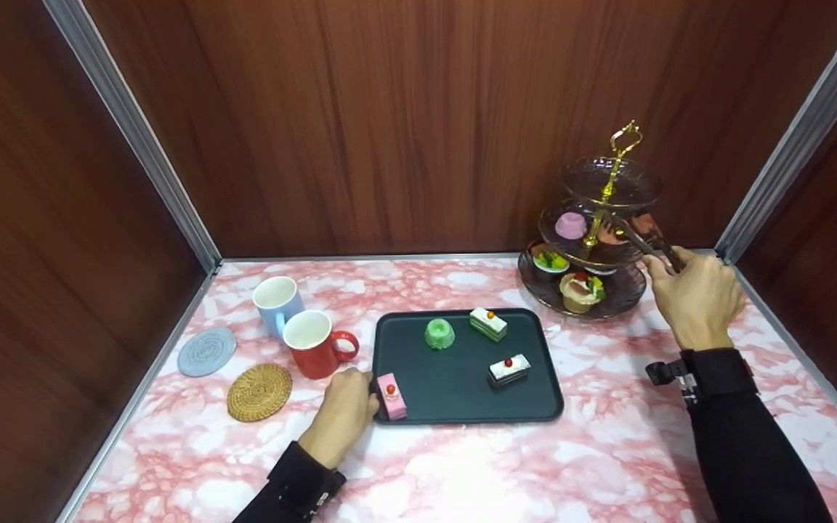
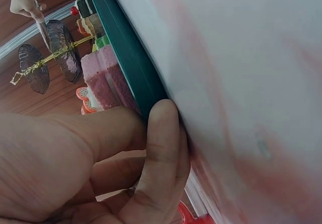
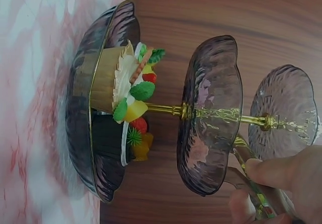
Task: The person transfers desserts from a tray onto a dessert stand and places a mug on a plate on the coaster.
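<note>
My left hand (image 1: 346, 407) pinches the left edge of a dark green tray (image 1: 447, 385), thumb above and fingers below in the left wrist view. Beside that thumb on the tray stands a pink cake slice (image 1: 391, 398). A green round pudding (image 1: 439, 334), a green-and-white cake slice (image 1: 489, 325) and a dark slice with white top (image 1: 509, 370) also sit there. My right hand (image 1: 698, 294) grips tongs (image 1: 636, 238), their tips over the middle plate of a three-tier stand (image 1: 600, 301). That plate bears a purple pudding (image 1: 570, 225) and orange-brown cakes (image 1: 611, 234) near the tips.
Left of the tray stand a red mug (image 1: 314, 356) and a light blue mug (image 1: 273, 299). A grey coaster (image 1: 207, 351) and a woven tan coaster (image 1: 259, 392) lie farther left. Fruit tarts (image 1: 578, 296) fill the stand's bottom plate. Wooden panels (image 1: 404, 131) enclose the marbled table.
</note>
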`<state>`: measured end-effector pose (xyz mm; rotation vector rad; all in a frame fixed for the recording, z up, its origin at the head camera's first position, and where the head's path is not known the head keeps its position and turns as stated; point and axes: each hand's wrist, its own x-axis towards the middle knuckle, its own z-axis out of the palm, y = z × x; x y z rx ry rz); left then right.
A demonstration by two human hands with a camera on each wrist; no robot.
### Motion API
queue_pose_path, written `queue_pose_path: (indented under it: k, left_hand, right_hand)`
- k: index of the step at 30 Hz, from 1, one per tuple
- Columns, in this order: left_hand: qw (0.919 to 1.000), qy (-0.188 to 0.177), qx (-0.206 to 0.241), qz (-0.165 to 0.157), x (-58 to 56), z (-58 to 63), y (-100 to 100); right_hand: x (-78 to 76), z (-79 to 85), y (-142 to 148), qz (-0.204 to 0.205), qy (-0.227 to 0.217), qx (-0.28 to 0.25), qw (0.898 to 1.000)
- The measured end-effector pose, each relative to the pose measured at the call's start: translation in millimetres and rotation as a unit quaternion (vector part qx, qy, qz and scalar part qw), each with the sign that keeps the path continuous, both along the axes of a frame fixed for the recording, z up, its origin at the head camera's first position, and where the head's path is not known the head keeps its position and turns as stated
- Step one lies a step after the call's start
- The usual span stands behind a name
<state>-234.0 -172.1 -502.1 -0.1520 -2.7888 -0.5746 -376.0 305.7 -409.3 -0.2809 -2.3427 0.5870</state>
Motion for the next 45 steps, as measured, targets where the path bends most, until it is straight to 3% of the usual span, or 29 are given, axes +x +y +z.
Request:
queue_pose_path:
  k: [6, 23, 45]
  left_hand:
    - [1.0000, -0.001, 0.002, -0.003, -0.1, -2.3, 0]
    - [0.9999, -0.011, 0.002, 0.001, 0.1, 0.3, 1]
    - [0.9999, -0.012, 0.011, 0.002, 1.3, 0.2, 2]
  right_hand:
    - [10.5, 0.0, 4, -0.009, -0.026, -0.023, 0.999]
    - [41.7, 2.2, -3, -0.006, -0.021, -0.047, 0.999]
    - [56.9, 1.7, -20, 0.034, -0.024, -0.028, 0.999]
